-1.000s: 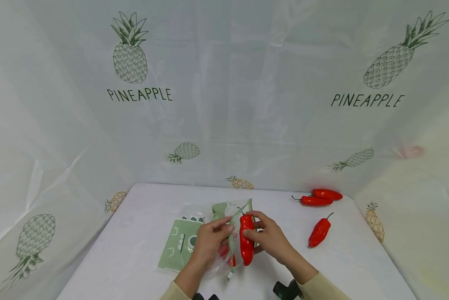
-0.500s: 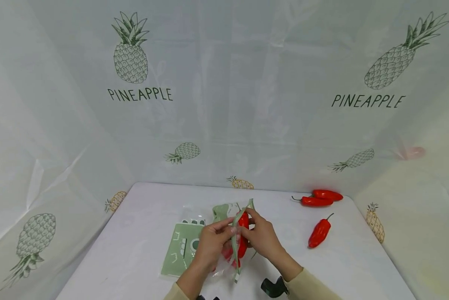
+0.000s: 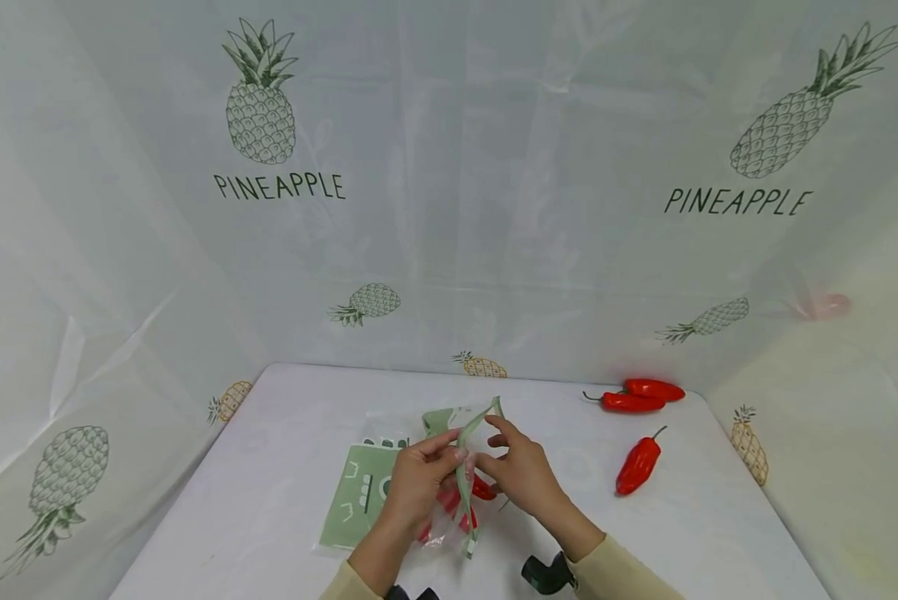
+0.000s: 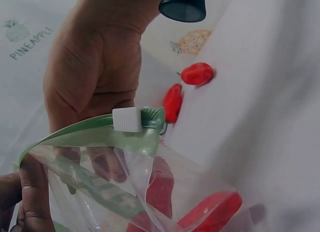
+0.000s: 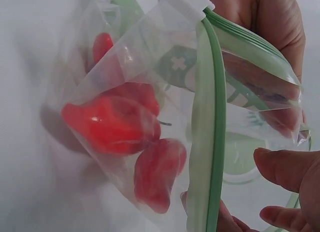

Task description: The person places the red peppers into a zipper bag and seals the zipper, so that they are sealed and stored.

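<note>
Between the hands stands a clear zip bag with a green zip edge and a white slider. My left hand pinches one side of the bag's mouth. At the parted other side is my right hand, thumb apart from its fingers and nothing gripped between them. Inside the bag lie several red peppers, seen through the film in the right wrist view. One red pepper shows low in the bag, just below the right fingers.
A flat green bag printed with a cartoon face lies left of the hands. Three loose red peppers lie on the white table: one pepper nearer, two at the back right, including a long-stemmed pepper. A pineapple-print curtain stands behind.
The red pepper my right hand held beside the bag has gone through the mouth and dropped low inside. My right fingers have let go of it. The left hand stays on the bag's edge.
</note>
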`<state>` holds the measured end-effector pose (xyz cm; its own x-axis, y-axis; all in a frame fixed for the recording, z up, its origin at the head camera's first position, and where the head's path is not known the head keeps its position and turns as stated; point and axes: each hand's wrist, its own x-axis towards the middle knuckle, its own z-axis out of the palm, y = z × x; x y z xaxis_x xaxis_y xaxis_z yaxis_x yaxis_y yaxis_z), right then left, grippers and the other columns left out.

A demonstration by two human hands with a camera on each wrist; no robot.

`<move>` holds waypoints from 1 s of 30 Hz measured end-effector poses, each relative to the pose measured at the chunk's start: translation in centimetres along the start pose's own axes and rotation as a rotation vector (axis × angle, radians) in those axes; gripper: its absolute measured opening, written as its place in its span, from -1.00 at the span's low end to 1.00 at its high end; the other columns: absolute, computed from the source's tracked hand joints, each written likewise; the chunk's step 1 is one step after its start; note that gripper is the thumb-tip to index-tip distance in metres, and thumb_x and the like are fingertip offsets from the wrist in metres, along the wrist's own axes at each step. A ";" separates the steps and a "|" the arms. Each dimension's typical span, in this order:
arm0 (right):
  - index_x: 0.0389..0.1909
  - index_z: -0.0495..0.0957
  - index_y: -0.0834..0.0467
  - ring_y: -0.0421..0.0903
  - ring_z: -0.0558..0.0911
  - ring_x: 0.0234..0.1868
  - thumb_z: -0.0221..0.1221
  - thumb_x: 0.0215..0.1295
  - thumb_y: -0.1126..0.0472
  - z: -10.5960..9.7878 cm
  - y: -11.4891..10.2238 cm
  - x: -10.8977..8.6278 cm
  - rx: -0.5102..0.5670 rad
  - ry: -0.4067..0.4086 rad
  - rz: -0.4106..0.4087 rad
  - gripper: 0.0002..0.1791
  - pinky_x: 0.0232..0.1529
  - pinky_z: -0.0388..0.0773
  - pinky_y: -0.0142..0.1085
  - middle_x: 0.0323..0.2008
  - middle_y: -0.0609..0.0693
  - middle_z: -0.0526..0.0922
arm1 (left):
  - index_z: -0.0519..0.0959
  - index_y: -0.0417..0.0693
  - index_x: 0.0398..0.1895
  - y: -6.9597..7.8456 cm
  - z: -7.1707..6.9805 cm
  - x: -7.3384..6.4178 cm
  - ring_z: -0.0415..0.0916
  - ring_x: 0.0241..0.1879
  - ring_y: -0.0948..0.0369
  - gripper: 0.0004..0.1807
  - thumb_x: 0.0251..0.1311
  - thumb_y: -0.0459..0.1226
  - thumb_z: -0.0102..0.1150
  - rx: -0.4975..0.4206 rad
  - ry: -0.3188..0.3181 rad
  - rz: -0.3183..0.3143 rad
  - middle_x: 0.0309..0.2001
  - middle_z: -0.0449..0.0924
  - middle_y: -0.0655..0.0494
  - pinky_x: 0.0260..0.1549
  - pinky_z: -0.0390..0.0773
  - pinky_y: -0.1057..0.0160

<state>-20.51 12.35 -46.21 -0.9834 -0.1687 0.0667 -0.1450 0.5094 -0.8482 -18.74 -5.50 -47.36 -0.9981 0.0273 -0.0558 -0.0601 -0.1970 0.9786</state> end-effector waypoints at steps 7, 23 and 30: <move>0.46 0.42 0.22 0.02 0.80 -0.23 0.44 0.33 0.12 -0.1 0.0 -0.2 0.012 0.016 0.002 -0.26 -0.44 0.78 -0.24 0.12 0.34 0.67 | 0.68 -0.16 0.26 0.0 -0.2 0.0 0.71 -0.28 0.26 -0.58 0.34 -0.31 0.41 0.043 0.005 0.003 -0.21 0.74 0.03 -0.26 0.76 0.37; 0.35 0.54 0.17 -0.08 0.76 -0.19 0.39 0.41 0.14 -4.0 1.8 -0.7 -0.012 0.221 0.002 -0.46 -0.31 0.80 -0.32 -0.02 0.13 0.74 | 0.67 -0.22 0.25 -0.4 -0.3 -0.1 0.72 -0.26 0.28 -0.58 0.34 -0.36 0.39 0.016 0.030 -0.005 -0.23 0.71 0.04 -0.29 0.76 0.39; 0.43 0.46 0.17 0.00 0.79 -0.13 0.32 0.48 0.08 -7.7 4.5 -1.0 -0.089 0.264 0.077 -0.42 -0.24 0.81 -0.29 0.09 0.20 0.71 | 0.65 -0.29 0.26 -0.5 -0.4 -0.4 0.73 -0.26 0.29 -0.57 0.34 -0.39 0.38 -0.012 0.019 -0.001 -0.22 0.72 0.01 -0.25 0.77 0.37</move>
<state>-21.03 21.29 -46.04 -0.9846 0.0929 0.1484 -0.0663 0.5863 -0.8074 -18.30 -5.79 -47.87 -0.9981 0.0087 -0.0607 -0.0612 -0.2088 0.9760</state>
